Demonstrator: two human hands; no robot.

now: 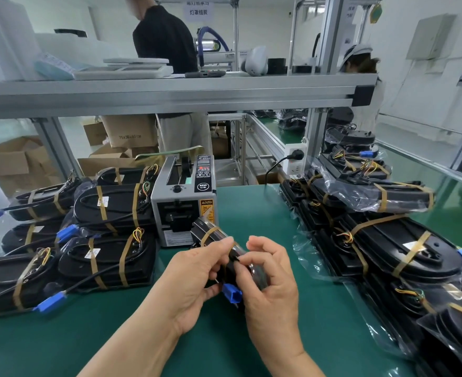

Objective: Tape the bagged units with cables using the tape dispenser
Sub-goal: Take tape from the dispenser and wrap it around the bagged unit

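Centre foreground: both hands hold one bagged unit [225, 250] edge-on above the green worktop [110, 338], just in front of the tape dispenser [185, 202]. The left hand [197, 278] pinches the unit's near end between thumb and fingers; the right hand [269, 278] curls closed around its lower part. A tan tape band [209, 233] wraps the far end, and the cable's blue connector [232, 293] hangs between the palms. Left of the dispenser, taped units [107, 210] are stacked up to its side and reach the worktop's left edge. On the right, a row of bagged units [382, 240] runs along the far side. Between the two groups lies bare mat, widest toward the near edge.
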